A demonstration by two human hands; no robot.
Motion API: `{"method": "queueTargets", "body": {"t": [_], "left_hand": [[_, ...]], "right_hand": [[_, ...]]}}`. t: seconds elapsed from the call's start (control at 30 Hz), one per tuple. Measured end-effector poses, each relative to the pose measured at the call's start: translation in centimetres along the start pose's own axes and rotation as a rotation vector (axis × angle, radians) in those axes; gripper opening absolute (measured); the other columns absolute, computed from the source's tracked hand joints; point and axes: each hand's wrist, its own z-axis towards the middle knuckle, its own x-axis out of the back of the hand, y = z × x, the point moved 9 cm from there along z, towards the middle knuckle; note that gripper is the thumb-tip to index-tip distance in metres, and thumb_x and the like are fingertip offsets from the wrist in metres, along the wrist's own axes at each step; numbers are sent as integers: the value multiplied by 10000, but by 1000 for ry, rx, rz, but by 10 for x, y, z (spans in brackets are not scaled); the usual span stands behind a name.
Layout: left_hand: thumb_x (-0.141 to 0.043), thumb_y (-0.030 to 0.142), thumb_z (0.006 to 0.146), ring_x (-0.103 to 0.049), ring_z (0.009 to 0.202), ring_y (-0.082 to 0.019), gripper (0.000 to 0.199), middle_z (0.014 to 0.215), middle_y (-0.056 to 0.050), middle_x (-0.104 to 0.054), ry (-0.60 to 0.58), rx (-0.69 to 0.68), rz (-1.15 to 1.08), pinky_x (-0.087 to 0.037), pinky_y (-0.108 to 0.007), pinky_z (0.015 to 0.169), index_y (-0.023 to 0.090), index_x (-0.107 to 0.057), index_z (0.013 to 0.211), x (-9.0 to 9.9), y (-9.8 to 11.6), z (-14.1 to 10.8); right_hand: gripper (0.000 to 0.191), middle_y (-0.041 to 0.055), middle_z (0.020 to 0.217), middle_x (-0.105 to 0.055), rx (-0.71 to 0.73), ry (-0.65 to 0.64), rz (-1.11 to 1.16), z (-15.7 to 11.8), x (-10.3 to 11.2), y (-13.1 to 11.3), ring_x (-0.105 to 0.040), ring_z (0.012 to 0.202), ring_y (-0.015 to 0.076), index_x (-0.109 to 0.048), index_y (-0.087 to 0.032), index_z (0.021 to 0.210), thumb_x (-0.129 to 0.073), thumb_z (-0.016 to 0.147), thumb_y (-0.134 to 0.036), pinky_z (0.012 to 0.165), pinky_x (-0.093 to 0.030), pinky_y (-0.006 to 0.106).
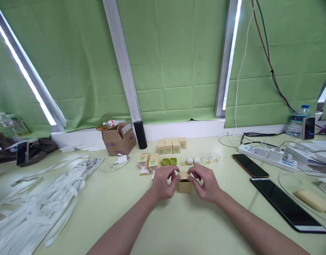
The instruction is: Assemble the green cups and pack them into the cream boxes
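A small tan cardboard box (pixel 184 187) stands in front of me with its top partly open and a dark inside showing. My left hand (pixel 165 181) pinches the left end of its lid flap, and my right hand (pixel 205 182) pinches the right end. Just beyond are two open boxes with green labels (pixel 144 163), two small green trays (pixel 169 161), two white rolls (pixel 193 161), little yellow pieces (pixel 183 163) and two clear cups (pixel 211 158) with something yellow in them. Behind these stands a group of several closed tan boxes (pixel 168 146).
White strips (pixel 54 202) lie heaped at left. A brown carton (pixel 119 140), black cylinder (pixel 140 134) and white charger (pixel 122 159) sit farther back. At right are a phone (pixel 250 165), a larger black-screened device (pixel 286 203), a power strip (pixel 268 157), cables and a water bottle (pixel 298 120).
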Motion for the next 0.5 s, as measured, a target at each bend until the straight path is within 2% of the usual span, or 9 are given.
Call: {"method": "queueTargets", "body": {"t": [0.2, 0.37, 0.5], "left_hand": [[-578, 196, 873, -488, 523, -155, 84, 580, 13, -568, -70, -102, 75, -349, -310, 576, 227, -643, 916, -11, 6, -5], [-579, 177, 840, -485, 512, -162, 89, 562, 13, -545, -99, -101, 101, -332, -314, 575, 235, -639, 869, -14, 7, -5], [-584, 169, 817, -470, 496, -160, 83, 550, 17, -528, -96, -106, 116, -320, -309, 562, 237, -624, 843, -16, 8, -6]], "right_hand": [[42, 13, 703, -536, 24, -25, -29, -1, -3, -1, -506, 651, 203, -591, -270, 902, -572, 906, -232, 621, -377, 340], [108, 11, 711, -575, 83, -21, -14, -1, -1, -10, -516, 639, 193, -572, -265, 872, -579, 870, -158, 600, -357, 324], [110, 13, 707, -589, 52, -32, 6, -1, -3, -6, -529, 640, 197, -576, -267, 838, -598, 835, -160, 602, -346, 327]]}}
